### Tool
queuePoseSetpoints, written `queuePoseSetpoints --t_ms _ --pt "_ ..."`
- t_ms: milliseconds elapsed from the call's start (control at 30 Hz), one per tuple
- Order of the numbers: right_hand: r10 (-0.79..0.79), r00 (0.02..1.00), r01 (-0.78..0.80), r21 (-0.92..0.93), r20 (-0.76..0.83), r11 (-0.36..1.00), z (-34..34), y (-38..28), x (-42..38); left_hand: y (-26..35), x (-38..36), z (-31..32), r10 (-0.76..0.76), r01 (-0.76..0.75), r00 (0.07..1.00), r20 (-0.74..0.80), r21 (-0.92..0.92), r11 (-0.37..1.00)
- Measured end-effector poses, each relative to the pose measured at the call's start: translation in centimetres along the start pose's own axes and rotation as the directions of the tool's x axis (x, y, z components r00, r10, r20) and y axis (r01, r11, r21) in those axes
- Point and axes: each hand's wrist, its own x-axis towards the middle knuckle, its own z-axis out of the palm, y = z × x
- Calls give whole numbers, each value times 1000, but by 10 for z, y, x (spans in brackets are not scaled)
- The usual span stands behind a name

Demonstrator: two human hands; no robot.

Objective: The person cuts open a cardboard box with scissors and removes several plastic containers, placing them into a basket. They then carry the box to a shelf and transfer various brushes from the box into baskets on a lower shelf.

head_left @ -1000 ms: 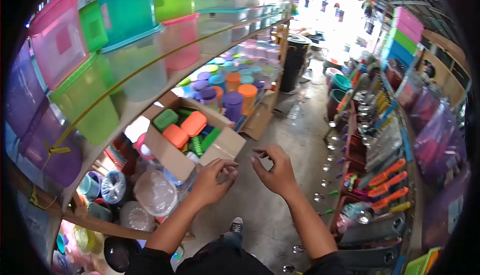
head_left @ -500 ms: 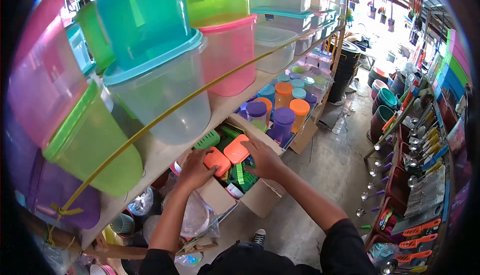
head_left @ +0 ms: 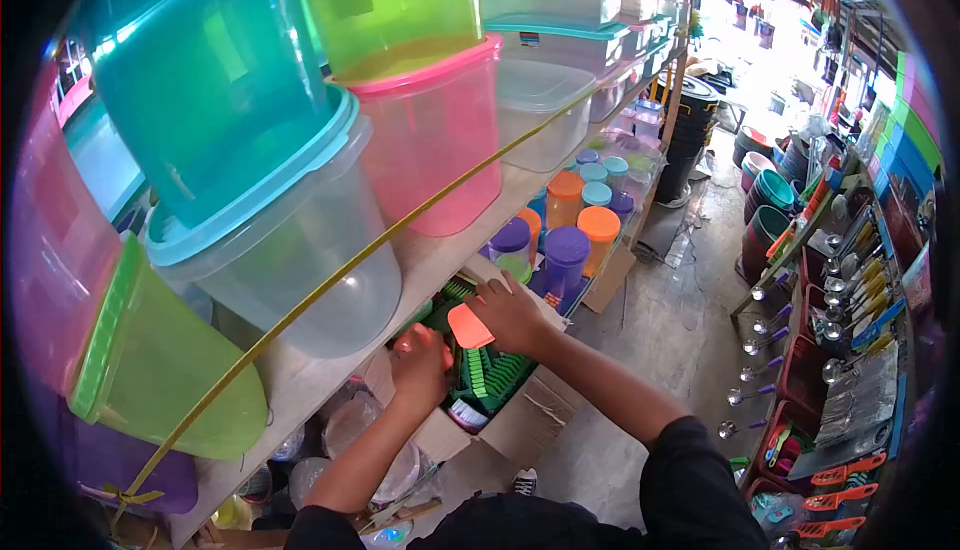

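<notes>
My left hand (head_left: 423, 370) is closed around a glossy orange plastic piece (head_left: 404, 342), mostly covered by the fingers, at the left side of an open cardboard box (head_left: 532, 412). With bent fingers, my right hand (head_left: 512, 316) grips the upper right edge of a second orange plastic piece (head_left: 468, 328), flat with rounded corners. Its fingertips are partly hidden. Beneath both hands the box holds green plastic items (head_left: 478, 374), some with ridged or bristled rows. A white-rimmed item (head_left: 466, 414) lies at the box's near corner.
A wooden shelf (head_left: 345, 372) with large plastic tubs (head_left: 290, 280) overhangs the box on the left, a yellow strap (head_left: 385, 235) strung along it. Purple and orange-lidded jars (head_left: 566, 255) stand beyond the box. Ladles (head_left: 765, 327) hang at the right across the concrete floor (head_left: 650, 350).
My left hand has drawn nearer and turned, its fingers now wrapped round its orange piece. My right hand stays at the other piece, which sits slightly lower. The head view has shifted closer to the shelf.
</notes>
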Motion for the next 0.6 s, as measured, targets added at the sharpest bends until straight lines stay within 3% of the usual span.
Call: queuePoseSetpoints --t_ms 67,100,133,167,233,300,333,400,500,600 --pt "172 981 -150 211 -91 966 -19 1 -20 -5 -4 5 -1 -48 985 -171 -281 958" --pt "199 976 -179 194 -89 965 -31 0 -33 -5 -12 -6 48 -155 952 -302 -340 928" --pt "280 954 -236 313 -104 920 -42 -5 -48 -4 -26 -22 90 -272 899 -429 -386 882" --pt "367 923 -288 427 -115 857 -51 -11 -63 -4 -36 -31 83 -256 911 -405 -396 882" --pt "482 868 -378 471 -120 797 -59 -26 -100 7 -51 -31 127 -293 912 -389 -404 866" --pt "592 795 -458 512 -130 727 -65 -42 -139 25 -60 -27 120 -441 797 -592 -433 786" --pt "662 740 -506 552 -116 663 -69 -50 -160 42 -65 -34 160 -485 785 -599 -433 760" --pt "762 638 -585 573 -112 574 -76 -66 -203 83 -80 -45 271 -513 849 -454 -583 630" --pt "883 453 -696 572 -119 435 -90 -95 -281 140 -86 -21 546 -742 654 -523 -585 328" --pt "976 194 -793 569 -102 217 -107 -142 -361 197 -116 -11 707 -758 502 -499 -647 82"
